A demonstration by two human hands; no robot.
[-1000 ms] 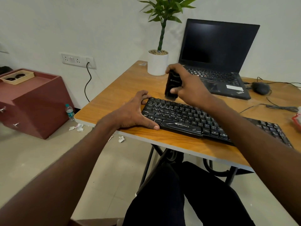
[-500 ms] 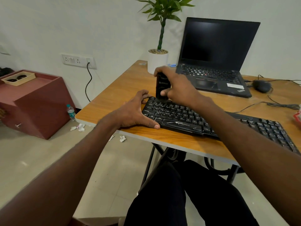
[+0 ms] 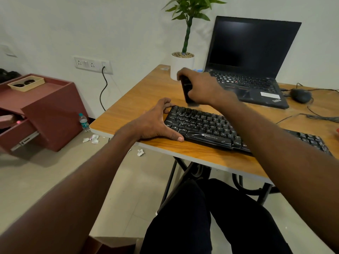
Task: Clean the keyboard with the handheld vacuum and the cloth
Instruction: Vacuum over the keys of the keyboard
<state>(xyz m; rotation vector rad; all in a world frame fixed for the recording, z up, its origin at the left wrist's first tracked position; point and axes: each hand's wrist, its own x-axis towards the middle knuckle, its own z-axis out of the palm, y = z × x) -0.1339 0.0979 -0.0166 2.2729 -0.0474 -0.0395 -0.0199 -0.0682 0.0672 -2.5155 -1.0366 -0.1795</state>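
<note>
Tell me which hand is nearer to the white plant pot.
Right. The right hand, gripping the handheld vacuum, is just in front of the white plant pot; the left hand rests lower down at the keyboard's left end.

A wooden-topped table (image 3: 146, 99) on black metal legs stands against a white wall. At the table's far edge sits a green leafy plant in a white round pot (image 3: 182, 66), and just right of the pot an open black laptop (image 3: 251, 57) with a dark screen. Right of the laptop lies a black computer mouse (image 3: 300, 95) with its cable. Left of the table, a white socket strip (image 3: 92, 64) is on the wall, and a dark red cabinet (image 3: 47, 114) carries a beige tray (image 3: 26, 83). A small plastic water bottle (image 3: 84, 122) and crumpled white paper scraps (image 3: 92, 139) lie on the floor between cabinet and table.
</note>
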